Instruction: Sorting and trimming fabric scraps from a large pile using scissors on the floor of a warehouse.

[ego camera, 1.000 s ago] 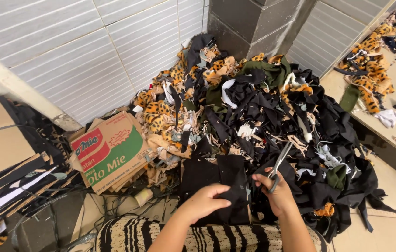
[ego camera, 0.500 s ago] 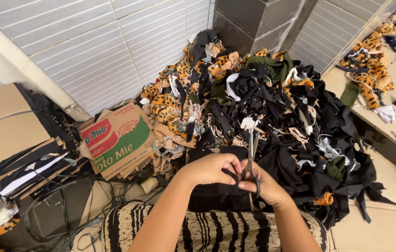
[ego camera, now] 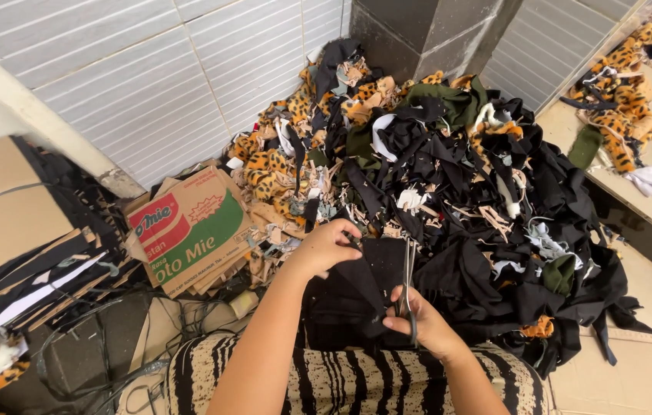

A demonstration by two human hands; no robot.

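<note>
Left hand (ego camera: 326, 247) pinches the far edge of a black fabric piece (ego camera: 349, 296), fingers closed on the cloth and lifting it up off the lap. Right hand (ego camera: 422, 323) has its grip clamped round the handles of grey scissors (ego camera: 407, 280); blades point away from the person, up along the right edge of the black fabric piece, touching it. Cannot tell if the blades are apart or together. The fabric lies between both hands, lower end draped over the zebra-striped lap (ego camera: 341, 384).

Just beyond the hands, a big scrap pile (ego camera: 479, 200): mostly black offcuts, mixed with leopard-print, beige, white and dark green bits, heaped against a white tiled wall (ego camera: 149, 84) and a dark grey pillar (ego camera: 426, 31). Left of the pile, a flattened cardboard box (ego camera: 188, 230) with red and green print, lying on more cardboard sheets. Far left, stacked cardboard with black strips (ego camera: 26, 230). Upper right, a bench (ego camera: 633, 200) carrying leopard-print pieces (ego camera: 625, 84) and small scraps. Cables on the floor near the box.
</note>
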